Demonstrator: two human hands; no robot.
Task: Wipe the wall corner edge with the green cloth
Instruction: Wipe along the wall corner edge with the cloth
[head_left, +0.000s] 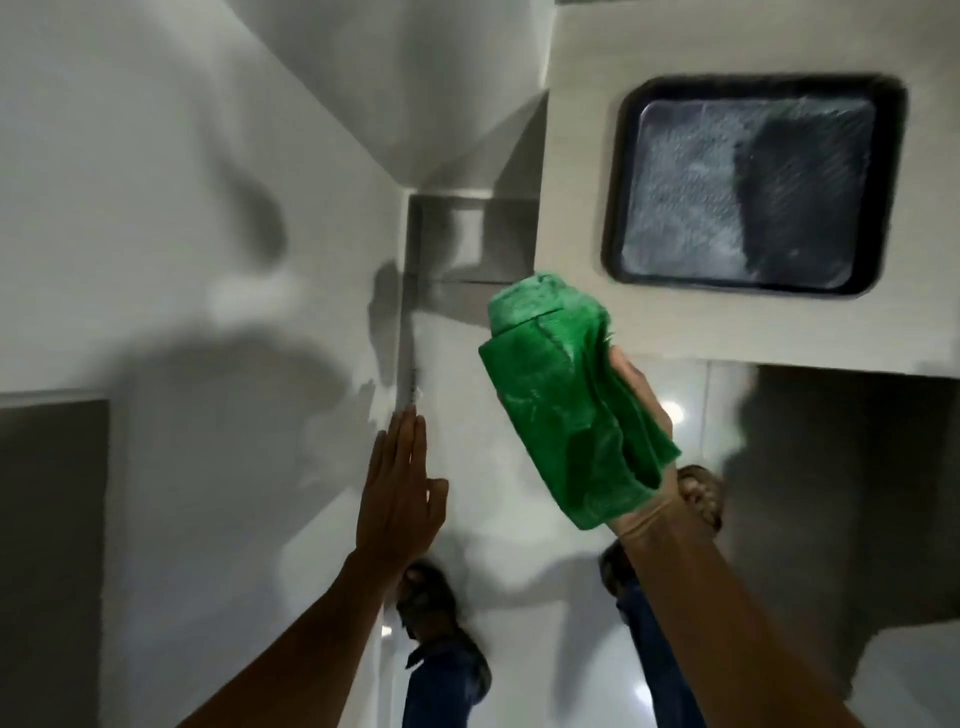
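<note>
Green cloth (566, 400): folded into a thick pad, long axis running from lower right to upper left, upper end aimed toward the top of the frame; held in the air, apart from the wall, right of the corner edge.

Right hand (647, 452): closed around the cloth's lower half, thumb showing along its right side.

Wall corner edge (407, 332): vertical line where the white wall (182, 260) ends, with small dark marks just above the left fingertips.

Left hand (397, 488): open and flat, fingers straight and together, pointing up, pressed against the wall at the edge; holds nothing.

Glossy floor (519, 467): below, two feet in dark sandals (431, 603), blue trousers.

Dark-framed panel (753, 182): upper right, set in a pale surface.
</note>
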